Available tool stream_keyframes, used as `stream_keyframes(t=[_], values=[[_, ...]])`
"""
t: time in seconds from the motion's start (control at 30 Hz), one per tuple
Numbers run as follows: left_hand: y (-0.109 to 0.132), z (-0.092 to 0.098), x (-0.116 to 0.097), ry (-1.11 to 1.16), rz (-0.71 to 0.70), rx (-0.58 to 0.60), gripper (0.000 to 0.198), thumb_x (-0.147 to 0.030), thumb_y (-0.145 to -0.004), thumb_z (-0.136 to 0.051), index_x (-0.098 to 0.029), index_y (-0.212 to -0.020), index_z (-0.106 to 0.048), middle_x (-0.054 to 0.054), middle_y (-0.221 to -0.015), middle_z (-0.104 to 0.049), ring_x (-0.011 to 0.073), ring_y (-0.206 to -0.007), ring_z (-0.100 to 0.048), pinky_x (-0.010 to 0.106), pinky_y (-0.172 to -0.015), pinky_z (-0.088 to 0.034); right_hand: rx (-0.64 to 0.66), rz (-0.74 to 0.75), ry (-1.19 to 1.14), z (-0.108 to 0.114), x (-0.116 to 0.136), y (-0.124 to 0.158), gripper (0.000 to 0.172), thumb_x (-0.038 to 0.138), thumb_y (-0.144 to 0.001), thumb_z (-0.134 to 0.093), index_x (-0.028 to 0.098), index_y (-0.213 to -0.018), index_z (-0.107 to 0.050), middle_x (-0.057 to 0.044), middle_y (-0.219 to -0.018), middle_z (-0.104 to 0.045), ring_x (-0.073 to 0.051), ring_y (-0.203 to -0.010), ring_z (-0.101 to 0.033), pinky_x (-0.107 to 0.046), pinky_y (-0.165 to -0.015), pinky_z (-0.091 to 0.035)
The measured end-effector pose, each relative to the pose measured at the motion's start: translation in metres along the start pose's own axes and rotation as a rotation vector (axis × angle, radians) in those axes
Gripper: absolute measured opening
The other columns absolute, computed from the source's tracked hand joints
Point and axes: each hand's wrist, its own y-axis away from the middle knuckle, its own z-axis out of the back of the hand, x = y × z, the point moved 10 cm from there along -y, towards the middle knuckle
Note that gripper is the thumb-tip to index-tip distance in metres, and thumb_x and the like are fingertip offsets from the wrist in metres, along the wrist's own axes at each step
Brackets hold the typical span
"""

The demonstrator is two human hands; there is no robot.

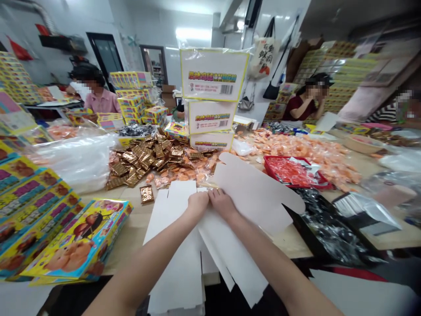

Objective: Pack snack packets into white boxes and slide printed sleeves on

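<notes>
My left hand (pixel 198 202) and my right hand (pixel 222 203) meet at the middle of the table. Both are closed on the upper edge of a partly folded white cardboard box blank (pixel 253 188), whose wide flap rises to the right. Its long side panel (pixel 235 259) slants down under my right forearm. Left of my hands, more flat white cardboard blanks (pixel 177 259) lie in a stack reaching past the table edge. My fingertips hide the fold they press. Just beyond lie gold foil sachets (pixel 141 158) and orange packets (pixel 174 175).
Printed yellow-blue boxes (pixel 82 241) stand at left by clear plastic bags (pixel 75 158). Wrapped white cartons (pixel 212 116) tower ahead. A red tray (pixel 296 171) and black packets (pixel 329 224) lie right. Co-workers sit beyond, one in pink (pixel 101 103), one in dark red (pixel 299 107).
</notes>
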Motion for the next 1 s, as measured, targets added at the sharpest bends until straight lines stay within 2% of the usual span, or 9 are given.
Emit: stream_keyframes(t=[0.13, 0.23, 0.33, 0.4, 0.5, 0.67, 0.8, 0.9, 1.0], values=[[0.018, 0.037, 0.019, 0.054, -0.016, -0.007, 0.030, -0.035, -0.090, -0.062, -0.015, -0.112, -0.061, 0.010, -0.110, -0.065, 0.0227, -0.098, -0.064, 0.041, -0.087, -0.052, -0.043, -0.041, -0.061, 0.009, 0.002, -0.001, 0.044, 0.014, -0.092, -0.042, 0.020, -0.136, -0.043, -0.014, -0.119, -0.056, -0.025, -0.111, -0.050, -0.036, -0.088, -0.048], [0.076, 0.057, 0.021, 0.101, -0.035, -0.126, 0.032, -0.030, -0.093, -0.052, -0.016, -0.122, -0.055, 0.015, -0.120, -0.063, 0.0263, -0.104, -0.063, 0.040, -0.091, -0.049, -0.145, -0.150, -0.203, 0.021, 0.000, 0.038, 0.069, 0.023, -0.086, -0.055, 0.015, -0.148, -0.025, -0.016, -0.138, -0.042, -0.026, -0.127, -0.042, -0.038, -0.101, -0.044], [0.144, 0.021, -0.022, 0.222, -0.244, -0.135, 0.045, -0.020, -0.088, -0.055, -0.026, -0.132, -0.046, 0.009, -0.135, -0.054, 0.0188, -0.097, -0.066, 0.031, -0.086, -0.052, -0.197, -0.264, -0.451, 0.022, -0.008, 0.101, 0.056, 0.025, -0.085, -0.052, 0.013, -0.140, -0.042, -0.016, -0.130, -0.048, -0.027, -0.122, -0.047, -0.042, -0.102, -0.044], [0.175, -0.012, -0.062, 0.192, -0.410, -0.185, 0.066, -0.015, -0.082, -0.060, -0.025, -0.142, -0.033, 0.014, -0.146, -0.043, 0.0245, -0.110, -0.062, 0.034, -0.085, -0.053, -0.173, -0.339, -0.592, 0.022, -0.019, 0.142, 0.040, 0.028, -0.088, -0.046, 0.015, -0.123, -0.059, -0.016, -0.121, -0.055, -0.028, -0.116, -0.051, -0.046, -0.101, -0.043], [0.184, -0.049, -0.099, 0.035, -0.509, -0.244, 0.027, -0.021, -0.087, -0.057, -0.020, -0.114, -0.056, 0.013, -0.121, -0.063, 0.0262, -0.095, -0.065, 0.035, -0.072, -0.055, -0.032, -0.437, -0.863, 0.028, -0.043, 0.190, 0.037, 0.039, -0.090, -0.044, 0.020, -0.115, -0.065, -0.012, -0.119, -0.061, -0.026, -0.114, -0.055, -0.043, -0.100, -0.044], [0.171, -0.039, -0.069, 0.101, -0.349, -0.281, 0.021, -0.027, -0.095, -0.042, -0.021, -0.079, -0.054, 0.005, -0.080, -0.062, 0.0200, -0.076, -0.061, 0.031, -0.068, -0.050, 0.522, -0.387, -0.986, 0.052, -0.049, 0.252, 0.031, 0.051, -0.086, -0.055, 0.025, -0.083, -0.072, -0.006, -0.089, -0.071, -0.023, -0.087, -0.065, -0.032, -0.080, -0.050], [0.173, -0.041, -0.023, 0.174, -0.123, -0.268, 0.019, -0.017, -0.093, -0.037, -0.019, -0.103, -0.053, 0.006, -0.088, -0.064, 0.0202, -0.077, -0.064, 0.030, -0.065, -0.050, 0.315, -0.540, -0.743, 0.069, -0.075, 0.237, 0.051, 0.054, -0.072, -0.069, 0.023, -0.112, -0.064, -0.006, -0.087, -0.070, -0.024, -0.077, -0.065, -0.034, -0.072, -0.050], [0.175, -0.051, -0.026, 0.147, -0.202, -0.229, 0.026, -0.014, -0.094, -0.037, -0.020, -0.115, -0.051, 0.008, -0.097, -0.067, 0.0224, -0.089, -0.067, 0.034, -0.076, -0.053, 0.106, -0.487, -0.805, 0.060, -0.061, 0.193, 0.060, 0.056, -0.073, -0.068, 0.020, -0.120, -0.061, -0.011, -0.110, -0.068, -0.029, -0.106, -0.062, -0.039, -0.090, -0.048], [0.186, -0.060, -0.040, 0.104, -0.311, -0.194, 0.037, -0.008, -0.089, -0.043, -0.022, -0.122, -0.051, 0.010, -0.119, -0.065, 0.0243, -0.104, -0.064, 0.039, -0.089, -0.052, -0.016, -0.649, -0.990, 0.034, -0.056, 0.174, 0.055, 0.063, -0.086, -0.045, 0.015, -0.099, -0.069, -0.014, -0.097, -0.071, -0.031, -0.105, -0.064, -0.042, -0.093, -0.048]])
